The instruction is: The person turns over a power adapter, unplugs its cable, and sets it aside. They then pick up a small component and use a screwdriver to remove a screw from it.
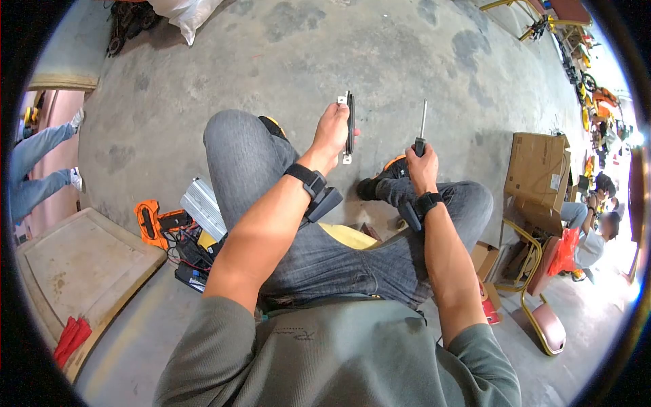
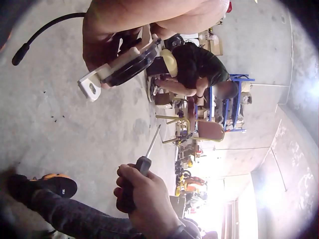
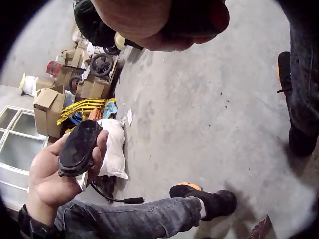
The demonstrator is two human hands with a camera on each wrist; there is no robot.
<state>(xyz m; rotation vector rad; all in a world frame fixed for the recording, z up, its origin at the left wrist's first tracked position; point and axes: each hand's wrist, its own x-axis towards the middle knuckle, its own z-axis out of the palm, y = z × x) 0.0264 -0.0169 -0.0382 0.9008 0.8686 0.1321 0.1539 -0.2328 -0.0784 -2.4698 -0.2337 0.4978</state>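
Observation:
My left hand (image 1: 330,130) grips a black oval part (image 3: 79,148) with pale metal mounting tabs (image 2: 90,88) at its ends. In the head view the part is seen edge-on, out in front of my knees. A black cable (image 2: 45,31) with a plug on its end trails from it. To the right, my right hand (image 1: 424,169) is wrapped around the dark handle of a screwdriver (image 2: 143,164). Its metal shaft points up and away, apart from the oval part. In the right wrist view, the right hand's fingers show only partly, at the top edge.
An orange tool (image 1: 149,224) and a silver finned box (image 1: 205,207) lie by my left leg. At the left is a low board-topped table (image 1: 88,264) with a red cloth (image 1: 72,340). Cardboard boxes (image 1: 536,173) and a gold-framed chair (image 1: 546,325) stand right.

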